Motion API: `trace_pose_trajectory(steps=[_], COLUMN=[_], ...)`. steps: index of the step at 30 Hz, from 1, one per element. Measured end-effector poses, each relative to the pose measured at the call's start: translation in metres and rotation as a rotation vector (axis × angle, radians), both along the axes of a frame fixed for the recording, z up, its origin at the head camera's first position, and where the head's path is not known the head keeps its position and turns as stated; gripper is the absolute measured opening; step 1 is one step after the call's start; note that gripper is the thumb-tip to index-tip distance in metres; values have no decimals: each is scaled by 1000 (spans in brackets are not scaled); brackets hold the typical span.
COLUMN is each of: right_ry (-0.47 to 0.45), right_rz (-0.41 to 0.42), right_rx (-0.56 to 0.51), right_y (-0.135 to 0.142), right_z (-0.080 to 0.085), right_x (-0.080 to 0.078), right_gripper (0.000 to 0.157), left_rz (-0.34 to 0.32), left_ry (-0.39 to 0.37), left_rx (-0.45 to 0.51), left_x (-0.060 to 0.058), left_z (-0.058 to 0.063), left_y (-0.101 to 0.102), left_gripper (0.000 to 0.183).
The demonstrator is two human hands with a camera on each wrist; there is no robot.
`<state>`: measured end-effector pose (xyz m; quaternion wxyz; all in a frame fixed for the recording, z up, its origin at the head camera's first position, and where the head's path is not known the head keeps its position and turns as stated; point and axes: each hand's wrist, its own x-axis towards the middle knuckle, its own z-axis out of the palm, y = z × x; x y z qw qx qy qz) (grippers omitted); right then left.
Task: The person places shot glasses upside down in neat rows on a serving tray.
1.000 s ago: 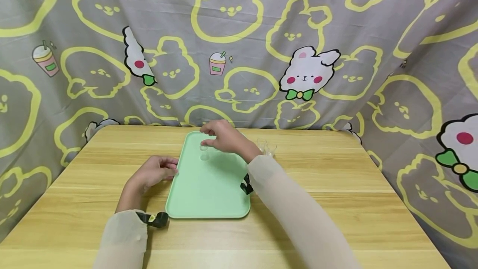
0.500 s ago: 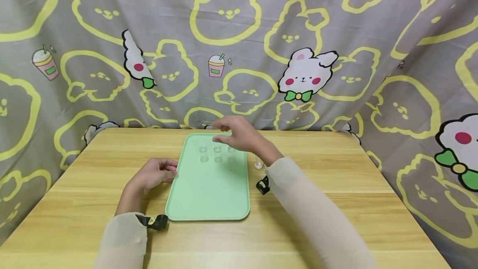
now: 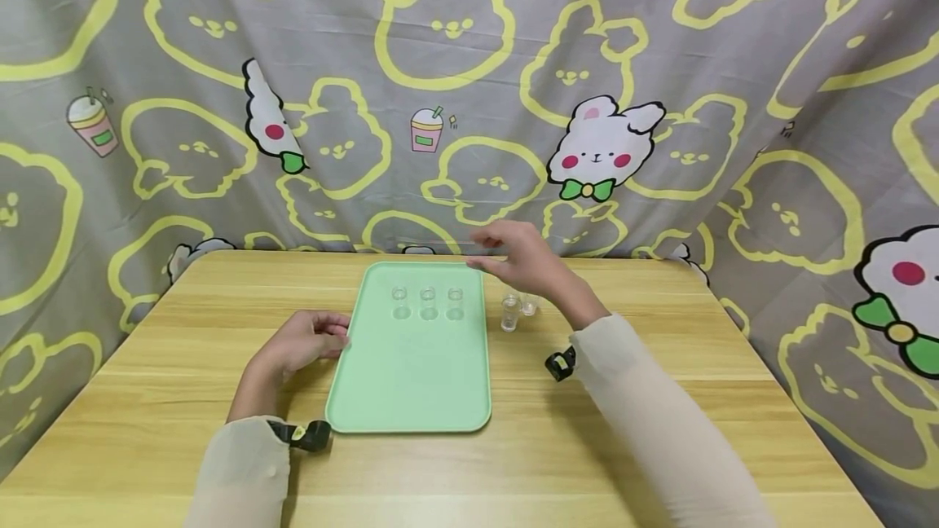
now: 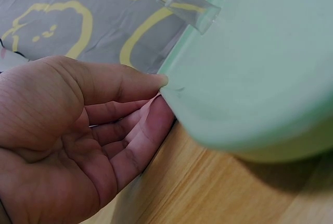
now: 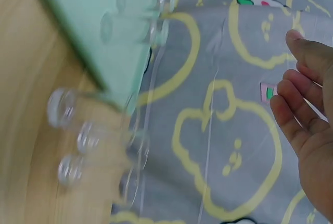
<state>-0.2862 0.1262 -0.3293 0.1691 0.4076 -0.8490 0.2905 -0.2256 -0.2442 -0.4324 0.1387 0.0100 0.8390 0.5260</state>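
Note:
My left hand (image 3: 297, 342) holds the left edge of a light green tray (image 3: 411, 381); in the left wrist view its thumb lies on the rim and its fingers are against the side. Three small clear shot glasses stand in a row, upside down, on the tray's far part, the middle shot glass (image 3: 428, 304) among them. My right hand (image 3: 522, 257) is raised over the tray's far right corner, fingers loosely bent, holding nothing. Below it, right of the tray, upright shot glasses stand on the table, the front shot glass (image 3: 509, 313) nearest the tray.
The wooden table (image 3: 631, 398) reaches back to a grey patterned curtain (image 3: 469, 104). Three upright glasses, including this shot glass (image 5: 62, 107), show close together in the right wrist view, beside the tray's edge. A black wrist camera (image 3: 561, 363) is strapped to the right arm.
My right hand has let go of the leftmost shot glass on the tray and moved right, toward the shot glasses on the table. The left hand stays at the tray's edge.

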Motion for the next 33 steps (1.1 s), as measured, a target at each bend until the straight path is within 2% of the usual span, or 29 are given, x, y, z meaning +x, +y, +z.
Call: trace_pose_trajectory(steps=[7, 18, 25, 33], right_ry=[-51, -103, -177, -207], right_rz=[-93, -172, -221, -263], right_rx=[19, -56, -46, -29], right_y=[33, 80, 96, 111], right_z=[-8, -31, -43, -60], right_x=[1, 3, 3, -1], right_gripper=[34, 30, 31, 35], left_rz=[-7, -4, 0, -11], left_ry=[0, -4, -3, 0], left_rx=[-3, -14, -10, -5], left_x=[0, 2, 2, 0], left_z=[1, 3, 2, 0], left_y=[1, 2, 0, -1], left_gripper=[38, 38, 38, 39])
